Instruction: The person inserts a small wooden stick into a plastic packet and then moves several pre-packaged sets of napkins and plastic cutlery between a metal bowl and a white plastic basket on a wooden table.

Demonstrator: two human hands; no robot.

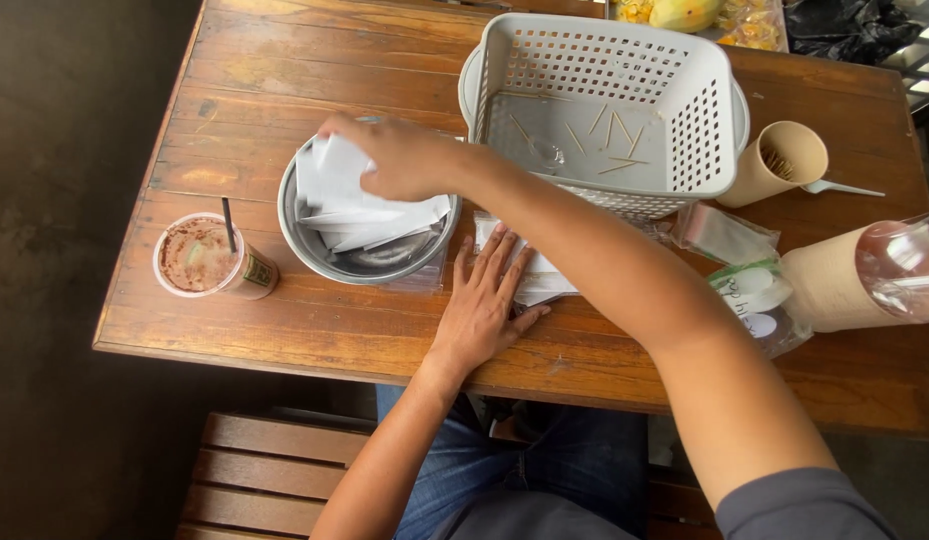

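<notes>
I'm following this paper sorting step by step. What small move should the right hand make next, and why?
Probably let go of the white paper and draw back: the right hand already holds it over the metal bowl of similar papers, while the left hand presses flat on the stack on the table.

Wooden plank worktop [284,70], cluttered.
On it: metal bowl [369,262], grey perforated basket [604,100], iced drink cup [209,260], paper stack [544,285], two tipped paper cups [779,160], plastic bags [729,235], white spoon [844,188].

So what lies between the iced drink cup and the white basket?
In the head view, the metal bowl of white paper napkins lies between cup and basket, right hand on them.
</notes>
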